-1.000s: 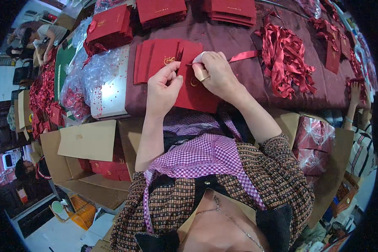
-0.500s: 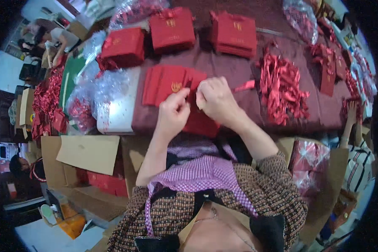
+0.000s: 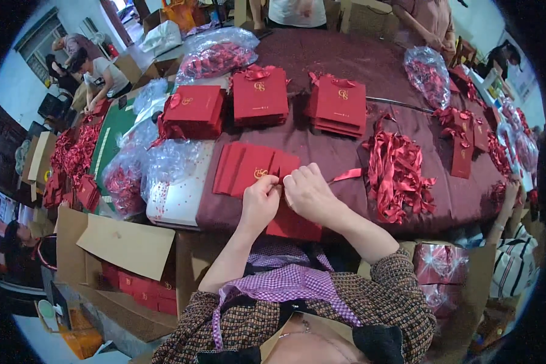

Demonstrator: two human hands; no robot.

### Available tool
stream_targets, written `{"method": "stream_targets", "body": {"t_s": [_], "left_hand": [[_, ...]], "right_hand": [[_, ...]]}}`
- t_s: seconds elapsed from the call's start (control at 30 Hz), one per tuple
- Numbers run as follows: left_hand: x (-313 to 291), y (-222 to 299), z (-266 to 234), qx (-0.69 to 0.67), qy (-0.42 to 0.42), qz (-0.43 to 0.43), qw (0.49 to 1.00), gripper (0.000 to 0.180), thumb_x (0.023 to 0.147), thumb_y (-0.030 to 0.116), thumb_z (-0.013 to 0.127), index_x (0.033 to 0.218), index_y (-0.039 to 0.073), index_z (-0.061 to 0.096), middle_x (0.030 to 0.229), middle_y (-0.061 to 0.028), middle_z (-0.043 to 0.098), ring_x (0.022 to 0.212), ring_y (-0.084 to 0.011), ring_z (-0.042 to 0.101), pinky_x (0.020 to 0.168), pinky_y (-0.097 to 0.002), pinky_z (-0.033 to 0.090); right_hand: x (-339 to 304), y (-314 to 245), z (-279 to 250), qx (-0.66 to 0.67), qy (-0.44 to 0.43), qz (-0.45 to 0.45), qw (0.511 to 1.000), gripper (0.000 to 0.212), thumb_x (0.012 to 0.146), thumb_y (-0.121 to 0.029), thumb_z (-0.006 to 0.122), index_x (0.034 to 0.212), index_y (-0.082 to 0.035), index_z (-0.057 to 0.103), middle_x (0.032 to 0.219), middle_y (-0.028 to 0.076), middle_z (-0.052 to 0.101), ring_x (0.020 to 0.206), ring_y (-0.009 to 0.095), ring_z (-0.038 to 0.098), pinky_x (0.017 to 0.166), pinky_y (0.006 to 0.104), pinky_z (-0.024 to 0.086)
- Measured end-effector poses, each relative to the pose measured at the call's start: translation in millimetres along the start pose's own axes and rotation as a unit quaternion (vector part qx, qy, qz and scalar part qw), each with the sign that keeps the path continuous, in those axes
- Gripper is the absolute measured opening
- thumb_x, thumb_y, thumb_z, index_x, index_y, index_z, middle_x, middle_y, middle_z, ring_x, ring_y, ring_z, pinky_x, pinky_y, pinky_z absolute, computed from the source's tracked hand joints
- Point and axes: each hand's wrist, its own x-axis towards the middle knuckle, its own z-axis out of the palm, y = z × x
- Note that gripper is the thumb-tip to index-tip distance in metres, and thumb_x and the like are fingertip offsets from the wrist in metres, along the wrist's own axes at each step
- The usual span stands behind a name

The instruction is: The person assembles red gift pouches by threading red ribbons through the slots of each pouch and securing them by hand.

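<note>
My left hand (image 3: 262, 203) and my right hand (image 3: 310, 193) are closed in pinches, nearly touching, over the near edge of the table. Below them hangs a flat red paper gift bag (image 3: 292, 225), its upper part covered by my fingers. My left fingertips pinch its upper part. From beside my right hand a red satin ribbon (image 3: 347, 175) trails right; the part inside my fingers is hidden. Just behind my hands lies a fanned stack of flat red bags (image 3: 241, 165) with gold print. A heap of cut red ribbons (image 3: 399, 173) lies to the right.
Three piles of ribboned red bags (image 3: 259, 97) stand farther back on the maroon cloth (image 3: 321, 51). Clear plastic bags of ribbon (image 3: 218, 54) lie behind and left. Open cartons (image 3: 124, 242) with red goods flank me. Other people work around the table.
My view has tilted up, so the table sits lower in the picture and people behind it show. My two hands have drawn closer together at the bag.
</note>
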Motion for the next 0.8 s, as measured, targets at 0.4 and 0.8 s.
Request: {"method": "stream_targets", "body": {"t_s": [0.4,0.8], "left_hand": [[-6.4,17.7,-18.6,-0.054,-0.093,-0.011,0.994,0.023,0.084,0.000,0.057,0.107,-0.004,0.061,0.082,-0.0133,0.066,0.073,-0.0149,0.062,0.067,-0.0244,0.048],[-8.0,11.9,-21.3,-0.017,-0.073,0.039,0.996,0.012,0.078,-0.001,0.058,0.090,-0.003,0.060,0.074,-0.0131,0.058,0.068,-0.0190,0.060,0.062,-0.0290,0.046]], "right_hand": [[6.4,16.8,-17.3,0.339,-0.077,0.177,0.921,0.010,0.073,-0.009,0.057,0.072,0.001,0.056,0.069,0.021,0.059,0.068,0.039,0.059,0.062,0.0463,0.046],[8.5,29.7,-41.1,0.357,-0.101,0.148,0.917,0.022,0.076,-0.020,0.071,0.087,-0.001,0.065,0.077,0.016,0.065,0.074,0.032,0.063,0.065,0.0382,0.048]]}}
